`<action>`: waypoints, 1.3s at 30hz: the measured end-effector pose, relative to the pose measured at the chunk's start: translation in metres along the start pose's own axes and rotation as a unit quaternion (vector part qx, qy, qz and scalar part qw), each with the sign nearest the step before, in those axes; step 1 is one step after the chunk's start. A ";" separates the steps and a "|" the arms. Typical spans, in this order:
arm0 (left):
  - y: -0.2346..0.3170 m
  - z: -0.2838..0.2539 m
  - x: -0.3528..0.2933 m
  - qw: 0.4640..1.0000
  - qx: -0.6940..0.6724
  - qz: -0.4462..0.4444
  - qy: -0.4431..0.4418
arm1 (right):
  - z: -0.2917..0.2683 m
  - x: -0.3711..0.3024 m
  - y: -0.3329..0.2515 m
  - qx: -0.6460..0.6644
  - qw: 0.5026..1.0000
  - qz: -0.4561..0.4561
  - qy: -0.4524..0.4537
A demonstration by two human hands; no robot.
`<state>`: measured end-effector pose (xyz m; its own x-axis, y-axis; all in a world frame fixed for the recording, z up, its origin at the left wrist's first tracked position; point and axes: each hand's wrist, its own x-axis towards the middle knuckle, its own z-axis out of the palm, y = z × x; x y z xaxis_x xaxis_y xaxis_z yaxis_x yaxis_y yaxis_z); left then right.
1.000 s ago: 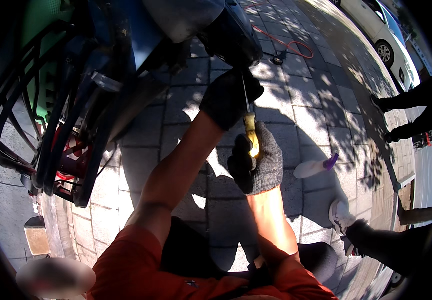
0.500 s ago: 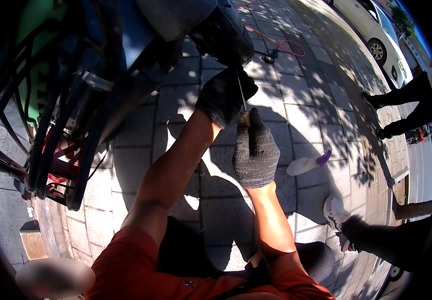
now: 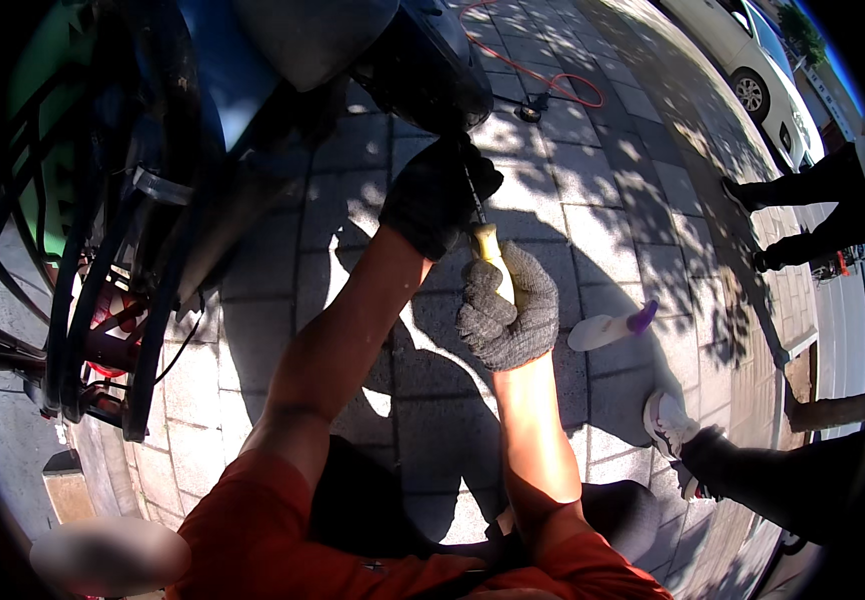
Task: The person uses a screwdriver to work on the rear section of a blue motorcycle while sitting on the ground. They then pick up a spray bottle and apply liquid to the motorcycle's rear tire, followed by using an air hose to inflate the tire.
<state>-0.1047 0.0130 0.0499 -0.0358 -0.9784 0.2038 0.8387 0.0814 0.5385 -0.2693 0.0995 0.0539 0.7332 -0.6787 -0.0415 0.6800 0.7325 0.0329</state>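
Observation:
A screwdriver [image 3: 489,245] with a pale yellow handle points up and away from me. Its handle sits in my right hand [image 3: 515,312], which wears a grey knit glove with the fingers curled round it. The thin shaft runs past my left hand [image 3: 438,198], in a dark glove, toward the underside of a dark rounded vehicle part [image 3: 433,75]. My left hand is closed just below that part; deep shadow hides what it grips. The tip of the screwdriver cannot be made out.
Black metal bars [image 3: 83,290] stand at the left. A white bottle with a purple cap [image 3: 608,328] lies on the paving [image 3: 353,300]. Beyond is a red cable [image 3: 578,92]. A person's shoe [image 3: 668,425] is close at right; another person's legs [image 3: 818,210] and a white car [image 3: 753,90] are farther off.
My right hand has turned and shifted its grip lower, so more of the yellow handle shows. The left hand stays beneath the dark part. The whole view has shifted slightly.

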 end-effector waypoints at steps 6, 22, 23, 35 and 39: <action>0.005 -0.006 0.001 0.990 -0.116 -0.066 0.035 | 0.007 -0.014 0.007 -0.250 0.960 -0.099 0.072; 0.011 -0.008 -0.004 0.990 -0.112 -0.082 -0.011 | 0.011 -0.005 0.033 -0.758 0.483 -0.391 0.198; 0.010 -0.009 -0.003 0.989 -0.124 -0.081 -0.023 | 0.003 -0.006 0.032 -0.762 0.491 -0.374 0.199; 0.009 -0.016 0.007 0.991 0.122 0.024 -0.053 | 0.007 -0.004 0.004 -0.061 0.997 -0.002 -0.040; 0.008 -0.025 0.003 0.995 -0.079 -0.064 -0.016 | 0.010 -0.010 0.023 -0.665 0.635 -0.340 0.198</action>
<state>-0.0845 0.0057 0.0351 -0.1637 -0.9719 0.1690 0.9010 -0.0775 0.4268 -0.2606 0.1223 0.0653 0.0358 -0.9881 0.1493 0.0369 -0.1480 -0.9883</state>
